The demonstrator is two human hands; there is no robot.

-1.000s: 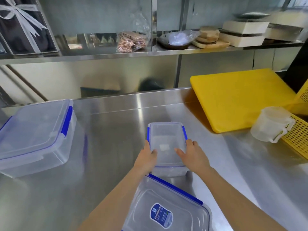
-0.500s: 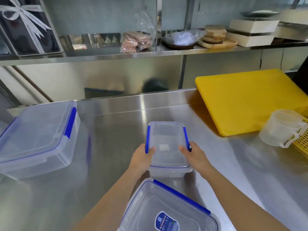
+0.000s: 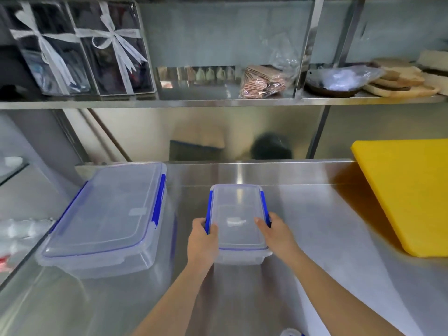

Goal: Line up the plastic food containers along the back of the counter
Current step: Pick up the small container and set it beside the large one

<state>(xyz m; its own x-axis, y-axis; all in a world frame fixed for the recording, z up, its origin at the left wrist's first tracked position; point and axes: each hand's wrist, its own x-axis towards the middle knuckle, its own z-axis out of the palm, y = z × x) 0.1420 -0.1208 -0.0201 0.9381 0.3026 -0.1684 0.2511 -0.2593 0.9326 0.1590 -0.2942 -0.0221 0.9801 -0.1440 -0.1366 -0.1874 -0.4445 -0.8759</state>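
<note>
A small clear plastic container (image 3: 237, 209) with blue side clips sits near the back of the steel counter (image 3: 315, 226), its far end close to the back ledge. My left hand (image 3: 202, 241) grips its left side and my right hand (image 3: 274, 232) grips its right side, thumbs on the lid. A large clear container (image 3: 109, 212) with blue clips stands to the left, against the back ledge and slightly angled. Only a corner of a third container (image 3: 291, 332) shows at the bottom edge.
A yellow cutting board (image 3: 407, 190) leans at the right, on the counter and back ledge. A steel shelf (image 3: 218, 101) above holds ribboned boxes, packets, a bagged bowl and wooden boards. Crumpled plastic lies beyond the counter's left edge.
Both hands have pushed the small container away from me toward the back ledge. The view has moved forward and left, so the third container is almost out of sight.
</note>
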